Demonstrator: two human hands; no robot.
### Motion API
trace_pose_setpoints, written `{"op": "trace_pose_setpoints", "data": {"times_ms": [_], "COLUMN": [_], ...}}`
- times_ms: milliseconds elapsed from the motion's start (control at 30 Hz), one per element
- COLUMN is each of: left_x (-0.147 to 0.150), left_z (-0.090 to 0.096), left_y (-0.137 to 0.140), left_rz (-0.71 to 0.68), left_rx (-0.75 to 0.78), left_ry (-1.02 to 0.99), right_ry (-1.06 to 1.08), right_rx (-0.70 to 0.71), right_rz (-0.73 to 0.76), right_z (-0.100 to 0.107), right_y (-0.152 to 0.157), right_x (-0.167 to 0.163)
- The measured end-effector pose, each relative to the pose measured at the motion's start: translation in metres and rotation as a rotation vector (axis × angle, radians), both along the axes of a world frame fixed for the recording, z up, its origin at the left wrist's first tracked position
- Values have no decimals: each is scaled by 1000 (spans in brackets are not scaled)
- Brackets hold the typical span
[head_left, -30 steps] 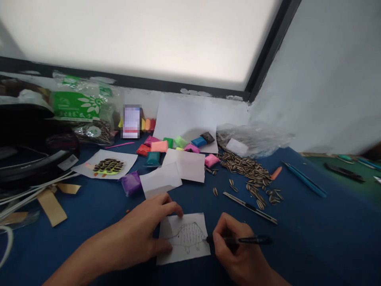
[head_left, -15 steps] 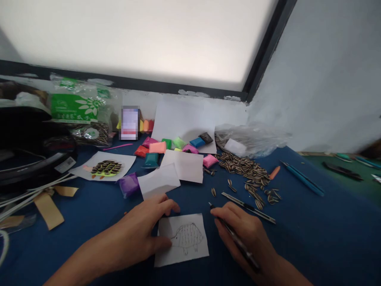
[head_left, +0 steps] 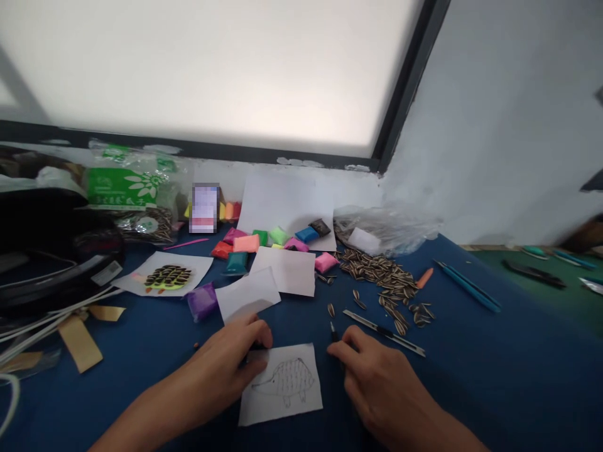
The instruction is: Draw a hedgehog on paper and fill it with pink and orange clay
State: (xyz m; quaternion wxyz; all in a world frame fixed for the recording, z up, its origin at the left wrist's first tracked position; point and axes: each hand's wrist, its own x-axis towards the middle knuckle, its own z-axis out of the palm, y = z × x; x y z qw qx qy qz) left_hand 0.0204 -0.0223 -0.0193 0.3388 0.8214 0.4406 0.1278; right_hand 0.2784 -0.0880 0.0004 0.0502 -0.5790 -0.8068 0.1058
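Observation:
A small white sheet of paper (head_left: 311, 389) with a pen drawing of a hedgehog lies on the blue table in front of me. My left hand (head_left: 230, 355) is at its upper left edge, thumb on the paper and fingers curled close to the thumb. To the right of the sheet, my right hand (head_left: 377, 373) is closed around a dark pen (head_left: 334, 333), tip pointing away from me and off the paper. Most of the pen is hidden by the hand. Just beyond this hand lies a utility knife (head_left: 384, 333), and a few loose sunflower seeds (head_left: 331, 310) are nearby.
A seed pile (head_left: 377, 273) spreads by a clear plastic bag (head_left: 405, 232); blue tweezers (head_left: 466, 285) lie to the right. Colourful clay packets (head_left: 246, 243) and blank paper (head_left: 287, 270) sit ahead. Left are a seed-covered hedgehog picture (head_left: 167, 278), a seed bag (head_left: 134, 198) and cables (head_left: 51, 307).
My left thumb has slid back toward the sheet's edge, uncovering the hedgehog's snout, and its fingers have drawn closer. My right hand has rotated, hiding more of the pen. The view has shifted slightly.

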Motion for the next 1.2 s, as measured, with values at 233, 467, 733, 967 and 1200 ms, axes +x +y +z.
{"op": "trace_pose_setpoints", "data": {"times_ms": [233, 467, 733, 967, 1200], "left_x": [-6, -6, -3, -3, 17], "left_z": [1, -2, 4, 12, 12], "left_y": [3, 5, 8, 18, 25], "left_rz": [29, -13, -4, -22, -12], "left_rx": [-43, -14, -32, -92, 80], "left_ry": [-11, -17, -23, -7, 8], "right_ry": [-154, -183, -230, -227, -212], "right_rx": [13, -20, -62, -20, 37], "right_rz": [-11, 9, 65, 31, -4], "right_z": [4, 28, 21, 17, 10], "right_y": [-9, 18, 42, 50, 56], "right_x": [3, -23, -45, -37, -37]}}
